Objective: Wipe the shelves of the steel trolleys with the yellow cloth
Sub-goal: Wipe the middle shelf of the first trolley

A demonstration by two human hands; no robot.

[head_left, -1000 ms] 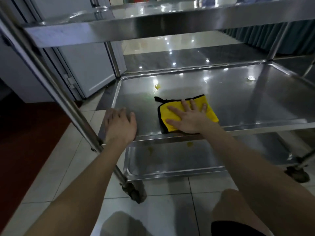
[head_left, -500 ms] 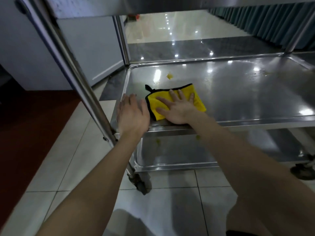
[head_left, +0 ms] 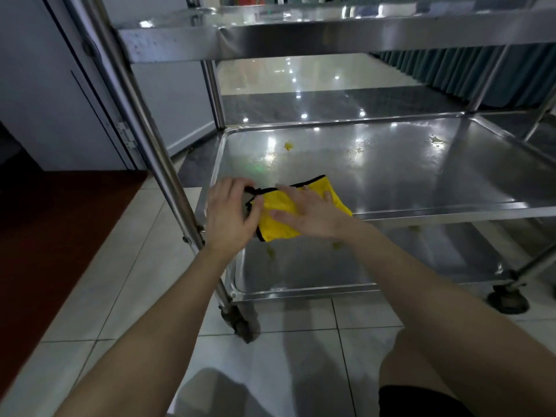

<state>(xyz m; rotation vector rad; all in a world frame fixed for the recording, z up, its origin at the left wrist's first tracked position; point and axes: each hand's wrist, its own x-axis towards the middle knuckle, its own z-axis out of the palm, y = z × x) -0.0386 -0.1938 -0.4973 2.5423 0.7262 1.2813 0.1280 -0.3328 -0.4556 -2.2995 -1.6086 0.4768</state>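
Note:
The yellow cloth, edged in black, lies at the front left corner of the steel trolley's middle shelf, and its near part droops over the front rim. My right hand lies flat on the cloth with its fingers spread. My left hand is at the cloth's left edge, its fingers closed on the black-bordered corner. Yellow spots and a wet smear mark the shelf further back.
The top shelf hangs over the middle shelf, and the bottom shelf carries yellow drips. A slanted steel post stands just left of my left hand. Casters rest on pale tiles. A red carpet lies left, a curtain right.
My left hand has left the shelf's front corner and taken the cloth's left corner. The cloth has slid toward the front rim and hangs over it. The camera has pulled back.

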